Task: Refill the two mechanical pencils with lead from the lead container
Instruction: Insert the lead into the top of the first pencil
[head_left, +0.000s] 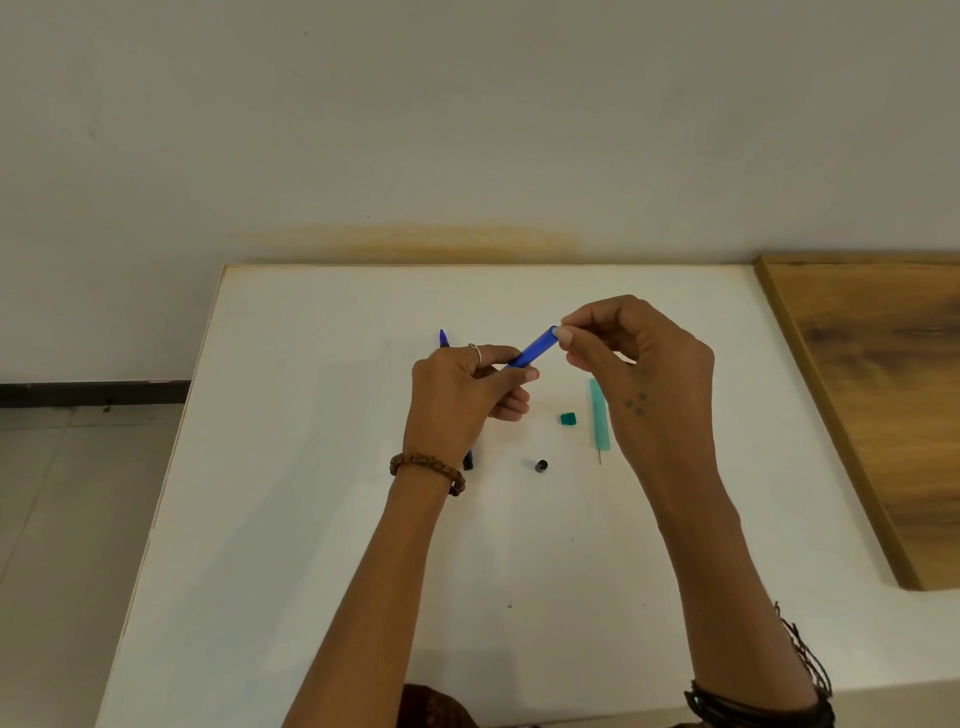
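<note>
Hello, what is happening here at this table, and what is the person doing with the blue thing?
A person is refilling a mechanical pencil. The left hand grips a blue pencil tilted up, and the right hand pinches at its open top end, probably feeding in lead. On the white table lie a second blue pencil, partly hidden, a small green cap, a small dark cap and the light green lead container.

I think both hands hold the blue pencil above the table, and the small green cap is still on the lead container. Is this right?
Not quite. The head view shows the small green cap lying on the table, beside the lead container, not on it. Both hands, left and right, do hold the blue pencil.
</note>
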